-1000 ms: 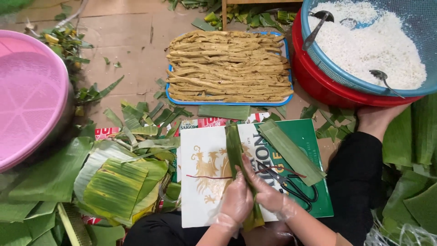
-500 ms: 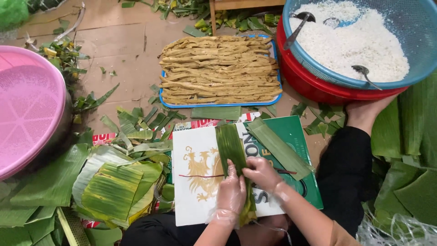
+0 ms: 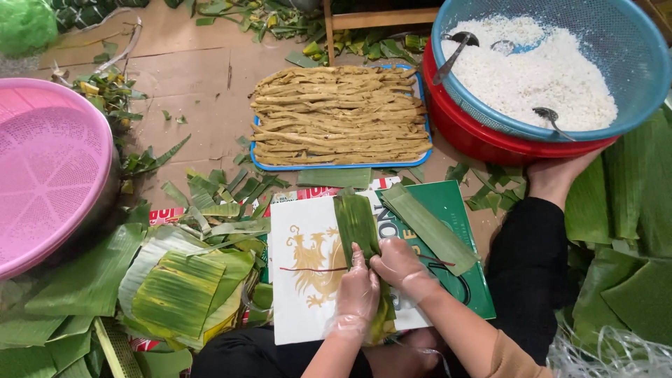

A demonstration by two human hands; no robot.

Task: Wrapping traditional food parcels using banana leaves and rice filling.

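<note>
Both my hands wear thin clear plastic gloves. My left hand [image 3: 355,292] and my right hand [image 3: 402,269] press together on a folded green leaf strip [image 3: 355,222] that lies lengthwise on a white and green printed board [image 3: 308,280] on my lap. A thin red string [image 3: 311,269] runs across the board under the leaf. A second leaf strip [image 3: 428,227] lies slanted on the green part of the board, just right of my right hand.
A blue tray [image 3: 341,116] of tan strips sits ahead on cardboard. At the upper right a blue colander of white rice [image 3: 542,70] with spoons rests in a red basin. A pink basket [image 3: 49,168] is at left, and cut leaves [image 3: 178,290] are piled around.
The view has tilted slightly. My hands have moved up the leaf strip and now press it flatter onto the board, with the red string under it.
</note>
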